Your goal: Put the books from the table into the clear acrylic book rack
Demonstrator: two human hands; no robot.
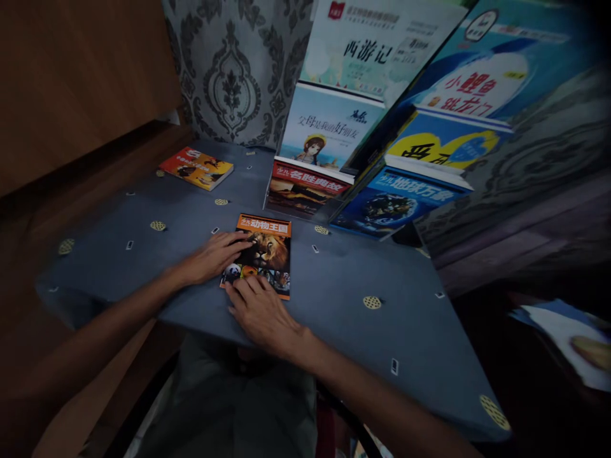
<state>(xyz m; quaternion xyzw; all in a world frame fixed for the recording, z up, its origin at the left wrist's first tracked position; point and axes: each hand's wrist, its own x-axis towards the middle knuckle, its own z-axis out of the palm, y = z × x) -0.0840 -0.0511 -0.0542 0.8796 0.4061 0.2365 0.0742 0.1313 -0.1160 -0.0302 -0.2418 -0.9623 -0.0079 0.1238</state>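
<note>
A children's book (267,248) with a lion on its cover and small animal pictures along the bottom lies face up on the table. Fingers of my left hand (214,257) stretch flat over the book's left edge. Across its lower edge rests my right hand (260,312), fingers extended and bent a little, covering part of the small pictures. Neither hand grips anything. Farther back on the left, apart from both hands, lies an orange and yellow book (196,168).
Beyond the lion book, a tiered display stand holds several books, including a red one (305,187) and a blue one (396,200). A grey patterned cloth (344,343) covers the table. Papers or books (568,337) lie off its right side. A wooden panel (81,83) rises at the left.
</note>
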